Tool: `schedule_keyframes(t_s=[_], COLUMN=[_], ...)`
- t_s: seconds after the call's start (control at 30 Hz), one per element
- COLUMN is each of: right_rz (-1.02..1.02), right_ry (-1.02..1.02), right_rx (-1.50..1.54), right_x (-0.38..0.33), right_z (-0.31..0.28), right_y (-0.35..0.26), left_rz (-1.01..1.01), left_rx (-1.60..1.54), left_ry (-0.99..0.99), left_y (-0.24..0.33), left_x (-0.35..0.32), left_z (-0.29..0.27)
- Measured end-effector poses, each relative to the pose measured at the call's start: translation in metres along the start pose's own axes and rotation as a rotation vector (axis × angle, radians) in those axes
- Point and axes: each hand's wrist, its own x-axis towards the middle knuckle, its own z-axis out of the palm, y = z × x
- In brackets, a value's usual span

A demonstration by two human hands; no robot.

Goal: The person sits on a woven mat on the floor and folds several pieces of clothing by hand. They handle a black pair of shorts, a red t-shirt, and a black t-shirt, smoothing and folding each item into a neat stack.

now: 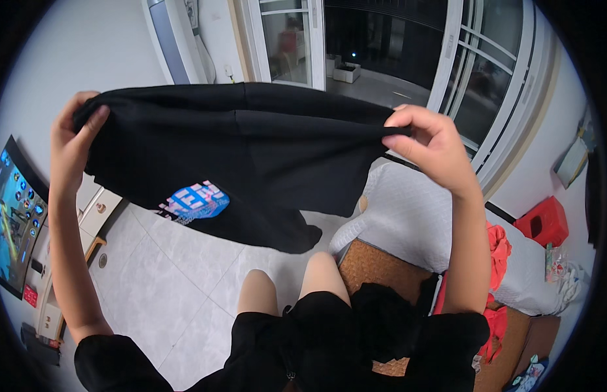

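Note:
A black T-shirt (186,140) with a blue, pink and white print is stretched out sideways in the air in front of me. My left hand (78,134) pinches its left end between thumb and fingers. At the opposite end my right hand (431,140) grips a gathered edge, thumb below and fingers above. Between the hands the upper edge runs nearly straight, and the loose cloth sags over the floor. Folds hide part of the shirt's shape.
Beside my legs on the right stands a seat with a brown woven mat (382,261), white quilted covers (408,209) and dark cloth. Red clothes (498,255) and a red plastic stool (543,221) lie beyond. At left, a lit screen (16,215) stands by a white cabinet (97,212). Glass doors (290,46) are ahead.

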Motion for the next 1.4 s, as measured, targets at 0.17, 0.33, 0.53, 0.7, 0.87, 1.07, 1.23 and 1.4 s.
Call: schedule_keyframes(t_s=[0.17,0.33,0.53,0.7,0.87,1.07,1.23,1.4], right_rz=[0.142,0.160,0.382,0.249,0.150,0.470,0.986,1.271], right_ry=[-0.041,0.011,0.266,0.432,0.330,-0.346,-0.636,-1.001], right_rx=[0.324,0.081,0.148,0.384,0.328,0.026,0.477,0.727], right_x=[0.003,0.026,0.061,0.074,0.036,-0.112,-0.247,-0.274], right_z=[-0.011,-0.026,-0.005,-0.009,-0.018,0.052,0.139,0.165], right_y=[-0.009,-0.018,0.056,0.092,0.030,0.027,0.089,0.074], left_rz=[-0.101,-0.066,-0.072,-0.158,-0.046,0.047,-0.460,-0.529], left_rx=[-0.294,-0.140,0.034,-0.035,-0.119,-0.061,-0.288,-0.467], left_ry=[-0.052,-0.057,-0.207,-0.173,-0.237,-0.854,-1.462,-2.187], left_y=[0.023,0.023,-0.042,-0.059,-0.048,-0.041,-0.076,-0.092], left_x=[0.015,0.044,0.073,0.082,0.038,-0.120,-0.274,-0.353], left_z=[-0.018,-0.011,0.037,0.087,0.046,0.051,0.097,0.118])
